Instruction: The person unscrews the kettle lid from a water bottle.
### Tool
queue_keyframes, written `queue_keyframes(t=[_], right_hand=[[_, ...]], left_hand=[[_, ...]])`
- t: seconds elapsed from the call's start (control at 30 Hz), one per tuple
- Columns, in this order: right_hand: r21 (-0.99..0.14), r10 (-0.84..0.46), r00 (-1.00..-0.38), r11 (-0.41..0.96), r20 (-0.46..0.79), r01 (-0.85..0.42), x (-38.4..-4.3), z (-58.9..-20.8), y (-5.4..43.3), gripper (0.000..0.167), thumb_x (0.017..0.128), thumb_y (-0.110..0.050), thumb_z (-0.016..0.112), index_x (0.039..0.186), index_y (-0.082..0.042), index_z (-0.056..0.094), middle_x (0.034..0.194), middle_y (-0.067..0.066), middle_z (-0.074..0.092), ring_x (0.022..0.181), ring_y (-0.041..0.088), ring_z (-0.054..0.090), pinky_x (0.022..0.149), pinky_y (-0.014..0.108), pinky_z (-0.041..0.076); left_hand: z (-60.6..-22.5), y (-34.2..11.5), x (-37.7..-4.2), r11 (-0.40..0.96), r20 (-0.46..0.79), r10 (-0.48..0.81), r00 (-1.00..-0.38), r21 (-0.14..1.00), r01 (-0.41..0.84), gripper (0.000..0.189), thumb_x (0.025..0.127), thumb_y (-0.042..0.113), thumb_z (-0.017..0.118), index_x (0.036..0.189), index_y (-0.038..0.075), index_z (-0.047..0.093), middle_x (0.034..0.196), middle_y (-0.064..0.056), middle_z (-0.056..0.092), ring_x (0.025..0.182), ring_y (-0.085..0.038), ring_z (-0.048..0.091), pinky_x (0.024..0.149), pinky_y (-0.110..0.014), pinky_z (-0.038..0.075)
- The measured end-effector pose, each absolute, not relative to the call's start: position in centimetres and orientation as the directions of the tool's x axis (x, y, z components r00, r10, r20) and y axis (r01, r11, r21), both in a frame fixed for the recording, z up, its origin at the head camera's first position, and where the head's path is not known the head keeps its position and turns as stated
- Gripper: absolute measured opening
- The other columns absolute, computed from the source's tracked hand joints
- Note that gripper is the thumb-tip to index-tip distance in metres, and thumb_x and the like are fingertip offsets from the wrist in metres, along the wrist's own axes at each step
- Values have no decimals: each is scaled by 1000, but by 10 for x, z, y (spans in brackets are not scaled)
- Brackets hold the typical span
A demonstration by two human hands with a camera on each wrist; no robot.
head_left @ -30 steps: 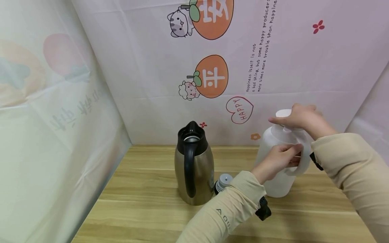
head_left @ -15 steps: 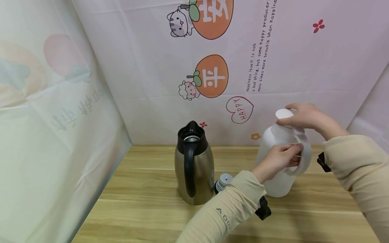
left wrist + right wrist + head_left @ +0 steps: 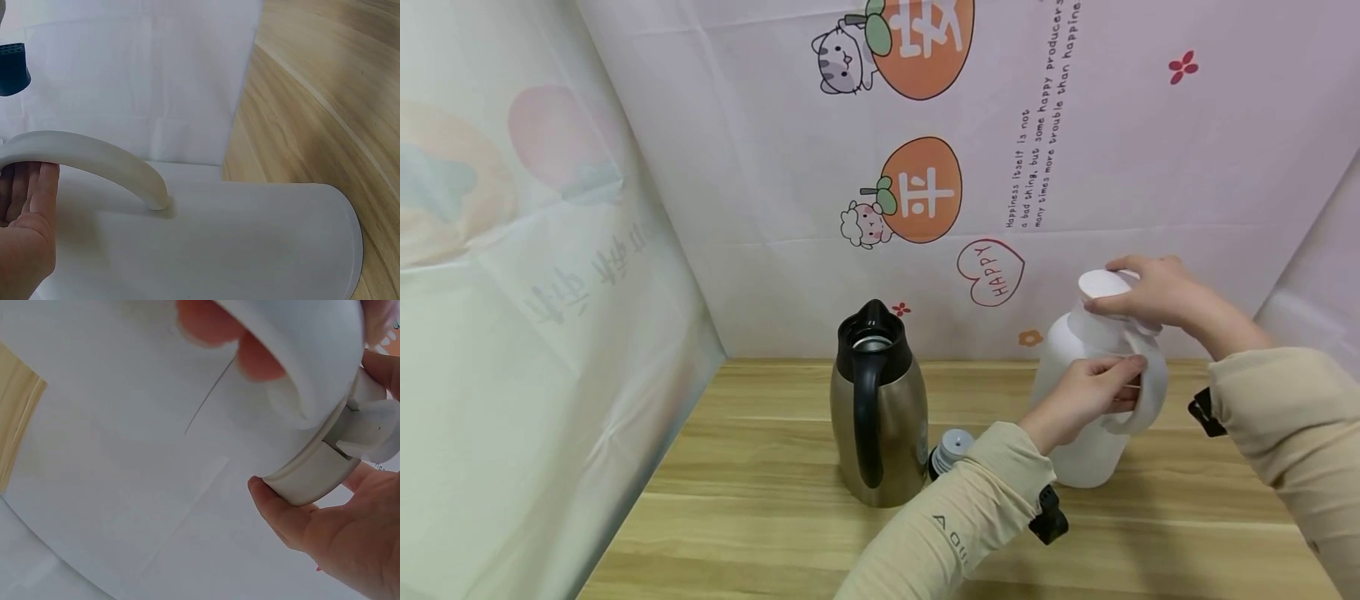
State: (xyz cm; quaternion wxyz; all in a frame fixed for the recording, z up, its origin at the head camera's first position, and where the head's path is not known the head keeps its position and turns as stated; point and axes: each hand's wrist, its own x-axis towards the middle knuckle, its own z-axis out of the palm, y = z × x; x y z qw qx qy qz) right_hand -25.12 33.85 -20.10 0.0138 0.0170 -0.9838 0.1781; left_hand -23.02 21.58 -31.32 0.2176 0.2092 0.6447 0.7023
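Observation:
A white plastic jug [image 3: 1082, 462] stands on the right of the table, its handle [image 3: 1152, 392] toward me and to the right. My left hand [image 3: 1078, 396] holds that handle, fingers passed through it; the left wrist view shows those fingers [image 3: 44, 190] beneath the handle's curve. On top, my right hand [image 3: 1176, 296] grips the jug's white lid [image 3: 1102, 284], with thumb and fingers on opposite sides of its rim. A lever tab [image 3: 375, 428] juts from the lid in the right wrist view. The lid sits on the jug's neck.
A steel vacuum jug [image 3: 891, 425] with a black handle and an uncovered mouth stands left of the white jug. Beside it is a grey and black stopper [image 3: 953, 447], partly behind my left sleeve. A printed cloth [image 3: 775, 208] hangs behind the wooden table [image 3: 737, 500].
My right hand has turned on the lid and shifted right, its thumb no longer sticking out to the left. The right sleeve has moved right and down. My left hand stays put.

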Motion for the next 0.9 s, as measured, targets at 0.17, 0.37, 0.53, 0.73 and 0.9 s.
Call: queue_keyframes(t=[0.17,0.37,0.53,0.73,0.9], right_hand=[[-356,-12,-998,934,57,-31,-248,-201,336,75,88,-42,63,139,5,34,131,50,25,108,52,37,61,38,46],[-388,-7,-996,921,93,-43,-247,-205,336,73,88,-40,61,139,5,35,132,49,28,106,48,40,63,36,44],[-418,-18,-992,906,123,-68,-249,-210,339,71,87,-38,62,139,4,37,132,46,29,105,46,38,61,30,40],[-450,-31,-994,890,103,-74,-251,-212,343,73,88,-37,63,142,2,35,136,45,25,105,45,38,61,29,40],[-475,-52,-995,876,90,-89,-251,-212,345,72,89,-35,62,144,2,33,136,42,30,103,43,43,62,29,42]], left_hand=[[-313,215,-230,-87,16,570,-822,995,-40,36,99,27,52,121,2,64,111,-16,71,100,-21,70,79,-21,56],[-313,215,-230,-98,24,571,-821,994,-39,36,99,27,52,120,1,65,111,-17,70,101,-23,70,79,-21,56],[-313,215,-229,-98,27,572,-820,995,-36,36,99,27,52,120,0,65,111,-18,70,101,-24,70,78,-21,56],[-313,216,-230,-74,16,566,-825,997,-31,37,99,28,52,120,2,65,109,-16,71,98,-22,70,78,-22,57],[-313,216,-230,-66,15,571,-821,997,-27,37,99,29,51,121,2,64,110,-15,71,99,-21,70,79,-22,56]])
